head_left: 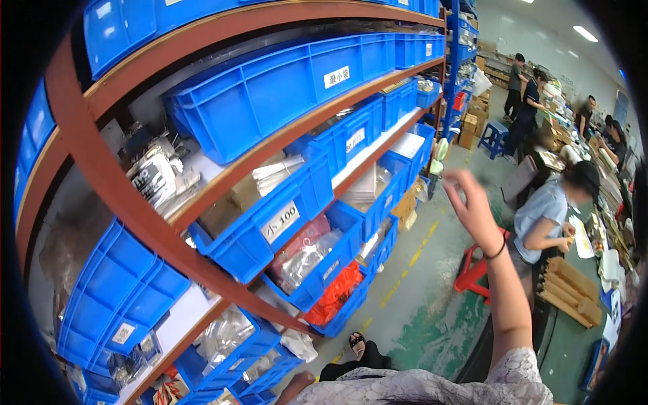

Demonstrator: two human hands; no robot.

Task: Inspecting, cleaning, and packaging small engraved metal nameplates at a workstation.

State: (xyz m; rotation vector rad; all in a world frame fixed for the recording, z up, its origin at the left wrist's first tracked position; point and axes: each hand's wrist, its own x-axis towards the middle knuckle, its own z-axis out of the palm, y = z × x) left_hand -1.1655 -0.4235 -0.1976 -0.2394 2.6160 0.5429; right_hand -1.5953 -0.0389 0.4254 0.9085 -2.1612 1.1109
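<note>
a: in the head view, how is the right hand [478, 214] held?
b: raised over the aisle, fingers loosely bent and apart, with nothing seen in its grip. a dark band [498, 247] circles the wrist.
a: and the left hand?
b: out of sight, so its state cannot be told.
a: where are the blue bins [420, 160] nearest the raised hand?
b: to its left, on the red-brown rack [101, 172], apart from the fingers.
a: which way do the bins point?
b: the long bin [283, 84] on the upper shelf has its long axis along the shelf, from the near left toward the far right.
a: what do the others hold?
b: the middle bin [310, 189] has white flat packets [275, 174] at its open top. the one below [331, 270] holds pink and clear plastic bags [307, 263], and the lowest there [351, 310] holds red bags [334, 293].
a: and nearer the person?
b: a bin with clear bags [226, 334], low on the rack.
</note>
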